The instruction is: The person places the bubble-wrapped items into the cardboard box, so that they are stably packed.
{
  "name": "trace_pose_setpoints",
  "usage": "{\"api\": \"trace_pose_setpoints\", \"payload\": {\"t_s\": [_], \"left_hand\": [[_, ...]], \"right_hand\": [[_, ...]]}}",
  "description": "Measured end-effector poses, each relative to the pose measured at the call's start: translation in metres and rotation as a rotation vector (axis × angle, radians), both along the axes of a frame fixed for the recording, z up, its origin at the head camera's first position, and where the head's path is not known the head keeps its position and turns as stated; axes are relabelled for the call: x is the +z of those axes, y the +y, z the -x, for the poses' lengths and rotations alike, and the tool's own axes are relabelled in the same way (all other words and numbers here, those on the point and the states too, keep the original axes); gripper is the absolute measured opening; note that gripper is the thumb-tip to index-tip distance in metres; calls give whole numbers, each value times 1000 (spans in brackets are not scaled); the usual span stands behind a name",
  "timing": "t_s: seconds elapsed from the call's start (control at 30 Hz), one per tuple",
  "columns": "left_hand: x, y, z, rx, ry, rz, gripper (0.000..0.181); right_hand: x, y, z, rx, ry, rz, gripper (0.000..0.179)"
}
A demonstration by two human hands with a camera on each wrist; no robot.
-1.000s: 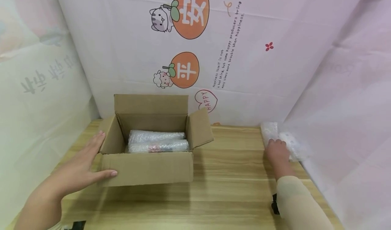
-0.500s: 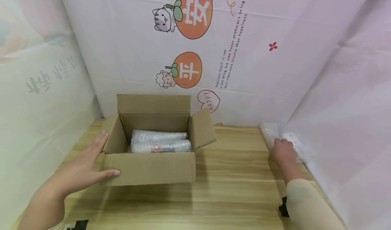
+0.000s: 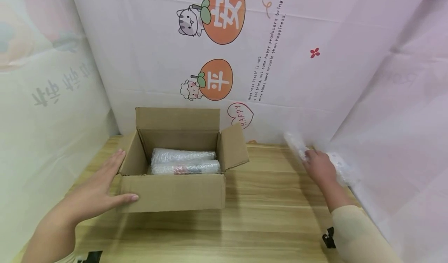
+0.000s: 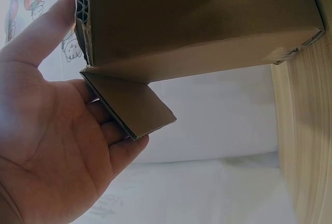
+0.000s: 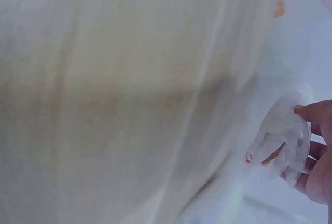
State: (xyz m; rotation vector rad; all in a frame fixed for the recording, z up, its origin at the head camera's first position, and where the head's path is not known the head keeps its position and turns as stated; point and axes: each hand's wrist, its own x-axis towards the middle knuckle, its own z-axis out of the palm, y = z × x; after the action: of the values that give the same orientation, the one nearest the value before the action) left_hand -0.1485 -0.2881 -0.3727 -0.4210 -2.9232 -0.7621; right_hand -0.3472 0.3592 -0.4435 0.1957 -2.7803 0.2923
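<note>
An open cardboard box (image 3: 173, 193) stands on the left of the table. Two bubble-wrapped bundles (image 3: 199, 167) lie side by side inside it, the nearer one showing a reddish patch. My left hand (image 3: 89, 195) rests spread at the box's near left corner. In the left wrist view, its straight fingers support a side flap (image 4: 129, 105), while the thumb lies along the other flap. At the back right, my right hand (image 3: 320, 168) grips a bubble-wrapped packet (image 5: 280, 141), tilted up off the table. Small reddish-brown marks show through the wrap; its contents cannot be made out.
Another bubble-wrapped item (image 3: 341, 168) lies just right of my right hand, against the right-hand sheet. Printed white sheets (image 3: 290, 72) enclose the wooden table (image 3: 266, 216) at the back and both sides.
My right hand has picked up the bubble-wrapped packet from beside the other wrapped item and swung it up to the left. My left hand stays on the box; the view has shifted slightly.
</note>
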Motion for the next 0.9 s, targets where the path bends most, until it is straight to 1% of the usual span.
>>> {"api": "trace_pose_setpoints", "payload": {"t_s": [0.07,0.13,0.37,0.6,0.73,0.9], "left_hand": [[0,0,0,1,-1,5,118],[0,0,0,6,-3,8,118],[0,0,0,0,3,5,118],[-1,0,-1,3,-1,2,118],[-2,0,-1,6,0,0,118],[-1,1,-1,1,8,-5,117]], "right_hand": [[6,-7,-2,37,29,-2,31],[13,-15,-5,64,38,-6,31],[37,-42,-17,154,15,-8,40],[61,-66,-31,247,34,-22,40],[75,-78,-39,293,52,-20,41],[92,-90,-49,331,74,-8,42]]}}
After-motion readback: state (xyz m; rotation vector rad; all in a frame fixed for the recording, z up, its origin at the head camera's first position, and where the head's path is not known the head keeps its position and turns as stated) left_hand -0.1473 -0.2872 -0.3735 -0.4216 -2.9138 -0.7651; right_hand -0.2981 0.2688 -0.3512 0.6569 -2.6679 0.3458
